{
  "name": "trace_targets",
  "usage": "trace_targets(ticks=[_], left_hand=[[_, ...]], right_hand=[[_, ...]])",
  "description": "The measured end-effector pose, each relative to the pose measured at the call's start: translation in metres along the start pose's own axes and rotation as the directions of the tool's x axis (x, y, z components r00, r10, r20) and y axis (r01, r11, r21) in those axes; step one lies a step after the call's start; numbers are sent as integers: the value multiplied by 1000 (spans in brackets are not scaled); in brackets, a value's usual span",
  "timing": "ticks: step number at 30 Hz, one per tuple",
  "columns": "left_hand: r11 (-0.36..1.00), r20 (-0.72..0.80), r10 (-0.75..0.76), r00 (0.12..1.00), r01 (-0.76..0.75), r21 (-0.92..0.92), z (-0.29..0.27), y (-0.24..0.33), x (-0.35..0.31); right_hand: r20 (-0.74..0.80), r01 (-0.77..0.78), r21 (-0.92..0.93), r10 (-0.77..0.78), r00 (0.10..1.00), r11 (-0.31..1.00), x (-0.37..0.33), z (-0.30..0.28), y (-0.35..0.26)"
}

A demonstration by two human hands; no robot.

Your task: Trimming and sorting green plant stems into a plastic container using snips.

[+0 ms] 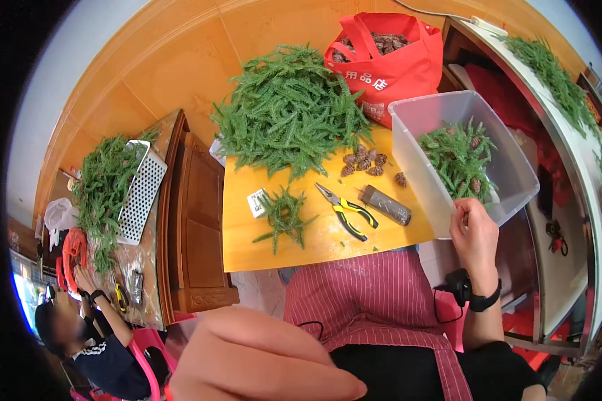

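Observation:
My right hand [475,234] is at the near edge of a clear plastic bin [408,157], fingers curled and thumb pressed in; whatever they may hold is hidden. Inside the bin lie green artificial pine sprigs [451,155] with small pine cones. Very close to the camera at the lower edge, my left hand [261,357] has its fingers folded together, and its inner side is hidden. On the yellow table [301,247] a bound sprig cluster [283,219] lies beside a small white box [257,203]. Pliers [346,212] with yellow-black handles and a dark wrapped bundle [385,204] lie to its right.
Behind are a big heap of green sprigs [291,110], loose pine cones [363,160] and a red bag [398,77] of cones. A person [107,341] works at a side table [147,267] on the left. A shelf [575,160] stands right.

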State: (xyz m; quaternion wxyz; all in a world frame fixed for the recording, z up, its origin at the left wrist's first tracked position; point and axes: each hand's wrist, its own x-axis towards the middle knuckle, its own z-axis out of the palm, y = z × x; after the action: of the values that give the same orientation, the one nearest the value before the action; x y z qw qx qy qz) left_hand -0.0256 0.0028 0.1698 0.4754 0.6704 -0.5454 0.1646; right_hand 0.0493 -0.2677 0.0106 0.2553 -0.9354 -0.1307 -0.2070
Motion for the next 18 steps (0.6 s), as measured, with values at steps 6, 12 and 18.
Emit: trace_targets(ticks=[6, 12, 18], left_hand=[[996, 33, -32, 999, 29, 85, -3, 19, 3], [995, 51, 86, 995, -84, -55, -22, -12, -15], [991, -268, -136, 954, 136, -17, -19, -46, -45]], right_hand=[[-146, -7, -5, 6, 989, 1000, 20, 14, -7], [-94, -9, -43, 5, 996, 999, 28, 26, -24], [-259, 327, 301, -253, 932, 896, 17, 4, -45]])
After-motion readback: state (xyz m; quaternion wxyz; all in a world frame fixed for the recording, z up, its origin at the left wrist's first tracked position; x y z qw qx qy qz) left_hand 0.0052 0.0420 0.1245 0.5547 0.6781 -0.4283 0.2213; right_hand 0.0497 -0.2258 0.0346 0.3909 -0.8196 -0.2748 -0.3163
